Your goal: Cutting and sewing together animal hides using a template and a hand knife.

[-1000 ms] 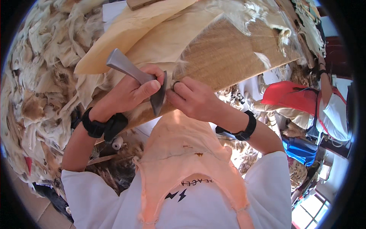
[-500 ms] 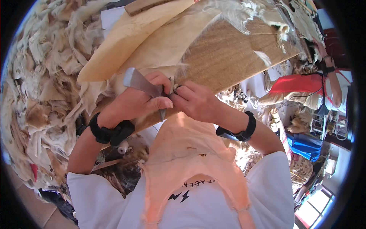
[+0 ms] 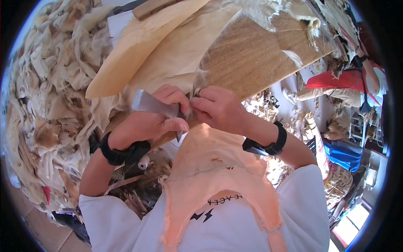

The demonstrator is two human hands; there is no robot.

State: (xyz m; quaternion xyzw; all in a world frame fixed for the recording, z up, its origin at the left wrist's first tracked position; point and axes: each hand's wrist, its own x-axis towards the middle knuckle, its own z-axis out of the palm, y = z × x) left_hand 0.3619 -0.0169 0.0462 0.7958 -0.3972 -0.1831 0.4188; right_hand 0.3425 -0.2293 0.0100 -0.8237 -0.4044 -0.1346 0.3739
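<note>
Flared grey metal tool (image 3: pixel 153 104) in the left hand (image 3: pixel 147 126)

Its fingers wrap closed round the tool at the near edge of the brown wooden bench (image 3: pixel 260 50). The right hand (image 3: pixel 222 109), fingers curled together, is just beside; I cannot tell whether it pinches anything. Beyond lies a thin, pale tan hide (image 3: pixel 168 54).

Table (image 3: pixel 260 54): brown wood, grain visible beyond and to the right of the right hand's fingers (image 3: pixel 210 93); near edge slants up rightward from beside them. Pale hide (image 3: pixel 189 42) lies on it, beyond and left of the fingers, one part folded over, lower margin close to them. White tuft (image 3: pixel 292 58) on wood, well right of fingers. Loose fur (image 3: pixel 256 12): far side, well beyond fingers.
</note>
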